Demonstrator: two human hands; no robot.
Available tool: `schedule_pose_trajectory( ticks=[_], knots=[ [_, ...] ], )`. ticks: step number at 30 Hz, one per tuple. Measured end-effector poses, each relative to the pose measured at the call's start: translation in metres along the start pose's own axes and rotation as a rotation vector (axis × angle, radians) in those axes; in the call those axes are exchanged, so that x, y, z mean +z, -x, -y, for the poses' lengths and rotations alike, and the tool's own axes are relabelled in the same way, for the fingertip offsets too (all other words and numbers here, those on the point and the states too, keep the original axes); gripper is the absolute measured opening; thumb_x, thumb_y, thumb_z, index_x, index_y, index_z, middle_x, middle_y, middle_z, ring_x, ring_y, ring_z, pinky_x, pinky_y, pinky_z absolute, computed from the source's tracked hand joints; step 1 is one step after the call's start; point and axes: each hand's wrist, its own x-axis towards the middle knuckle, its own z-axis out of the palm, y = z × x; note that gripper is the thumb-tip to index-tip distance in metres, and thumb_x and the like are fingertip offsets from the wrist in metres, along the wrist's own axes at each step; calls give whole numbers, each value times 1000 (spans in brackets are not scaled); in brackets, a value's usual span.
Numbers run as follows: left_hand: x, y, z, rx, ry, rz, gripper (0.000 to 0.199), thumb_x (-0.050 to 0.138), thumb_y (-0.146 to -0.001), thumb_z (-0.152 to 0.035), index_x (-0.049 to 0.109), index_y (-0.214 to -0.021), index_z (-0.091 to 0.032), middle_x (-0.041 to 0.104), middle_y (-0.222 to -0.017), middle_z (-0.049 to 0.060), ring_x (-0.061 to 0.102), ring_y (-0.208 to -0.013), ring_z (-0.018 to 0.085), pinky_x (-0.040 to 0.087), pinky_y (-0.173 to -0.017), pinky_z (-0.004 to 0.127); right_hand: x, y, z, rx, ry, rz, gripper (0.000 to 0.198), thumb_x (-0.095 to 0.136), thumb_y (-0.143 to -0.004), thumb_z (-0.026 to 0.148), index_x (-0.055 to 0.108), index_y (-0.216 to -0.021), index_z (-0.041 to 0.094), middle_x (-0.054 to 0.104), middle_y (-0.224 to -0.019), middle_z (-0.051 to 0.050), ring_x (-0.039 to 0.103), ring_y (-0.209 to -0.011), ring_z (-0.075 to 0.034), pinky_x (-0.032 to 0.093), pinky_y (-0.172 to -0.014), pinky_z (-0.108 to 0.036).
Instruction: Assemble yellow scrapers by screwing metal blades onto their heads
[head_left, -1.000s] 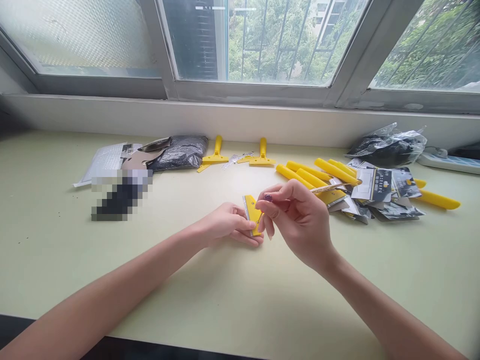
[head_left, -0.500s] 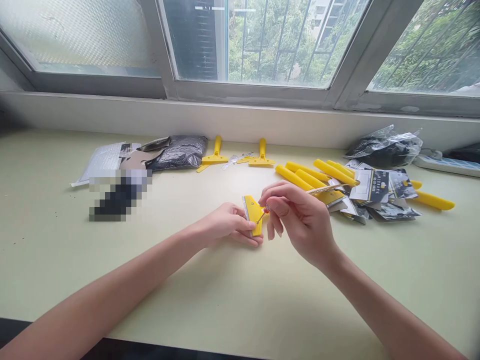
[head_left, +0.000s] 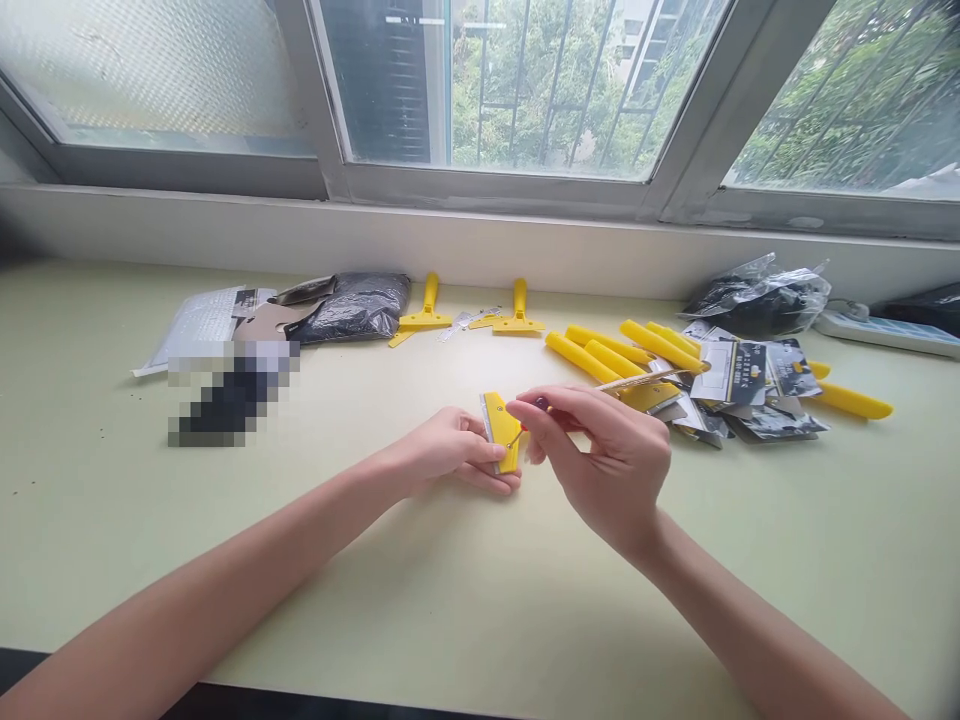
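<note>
My left hand (head_left: 465, 450) grips a yellow scraper head (head_left: 503, 425) low over the table, thumb on its face and fingers underneath. A metal blade edge shows along its left side. My right hand (head_left: 600, 430) pinches a small screwdriver (head_left: 541, 403) with a dark reddish handle, mostly covered by the fingers. Its thin shaft slants down to a screw at the lower part of the scraper head. Behind the right hand, a thin gold-coloured strip (head_left: 645, 379) reaches toward the pile; whether the hand touches it I cannot tell.
At right lies a pile of yellow scraper handles (head_left: 581, 357) and printed packets (head_left: 739, 372). Two yellow scrapers (head_left: 519, 312) lie near the wall beside small clear pieces (head_left: 474, 318). Dark plastic bags (head_left: 360, 305) sit at back left, another bag (head_left: 757, 295) at back right near a power strip (head_left: 885, 330).
My right hand's fingers have rolled around the screwdriver handle, the thumb now further forward. The left hand and scraper head hold still, and the view has shifted slightly.
</note>
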Motion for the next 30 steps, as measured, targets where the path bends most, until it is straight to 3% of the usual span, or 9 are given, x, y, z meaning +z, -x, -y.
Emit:
schedule_pose_trajectory(
  ticks=[2, 6, 9, 11, 15, 19, 25, 30],
  knots=[
    [1, 1, -2, -3, -16, 3, 31, 84, -75, -38, 66, -79, -13, 76, -91, 13, 75, -99, 31, 59, -99, 40, -1, 2, -1, 81, -92, 32, 9, 73, -89, 17, 73, -94, 24, 70, -74, 2, 62, -49, -11, 55, -49, -27],
    [2, 2, -5, -8, -15, 22, 29, 82, -76, -36, 67, -82, -11, 77, -92, 16, 75, -99, 31, 57, -100, 43, -9, 1, -5, 161, -310, 260, 34, 59, -98, 16, 65, -129, 28, 63, -89, 1, 58, -48, -5, 51, -44, -24],
    [2, 1, -4, -23, -7, 19, 29, 82, -76, -35, 64, -81, -12, 77, -93, 17, 76, -98, 31, 56, -102, 43, -14, -4, -7, 163, -382, 369, 32, 53, -100, 14, 69, -125, 25, 64, -92, -1, 64, -51, -7, 55, -46, -25],
    [3, 0, -4, -42, 9, -7, 30, 83, -75, -33, 61, -78, -13, 77, -92, 16, 76, -96, 30, 58, -100, 42, -17, -8, -7, 214, -389, 348, 23, 56, -99, 14, 74, -112, 21, 69, -89, -2, 68, -55, -11, 57, -46, -26],
    [5, 1, -3, -40, 46, -45, 31, 84, -74, -30, 59, -74, -13, 77, -92, 17, 76, -94, 30, 62, -93, 40, -17, -10, -5, 271, -290, 181, 13, 67, -94, 16, 78, -99, 19, 75, -83, -2, 71, -56, -14, 59, -46, -28],
    [6, 1, -4, -13, 44, -24, 28, 83, -77, -31, 64, -79, -11, 77, -94, 18, 76, -95, 30, 62, -93, 38, -13, -7, -3, 193, -184, 80, 12, 72, -88, 12, 80, -93, 21, 71, -71, 2, 66, -51, -11, 56, -47, -26],
    [1, -2, 1, 5, 13, 3, 30, 83, -76, -34, 67, -83, -10, 77, -94, 16, 75, -99, 31, 59, -99, 41, -6, -2, 0, -31, 56, 12, 13, 76, -85, 9, 75, -88, 22, 73, -80, 2, 56, -49, -6, 50, -52, -25],
    [-3, -3, 5, 10, 4, 10, 31, 81, -79, -34, 68, -93, -10, 76, -93, 16, 75, -100, 32, 57, -101, 45, 1, 2, -4, 56, -56, 40, 18, 79, -82, 11, 65, -86, 22, 65, -77, 4, 46, -53, -6, 41, -47, -24]
  ],
)
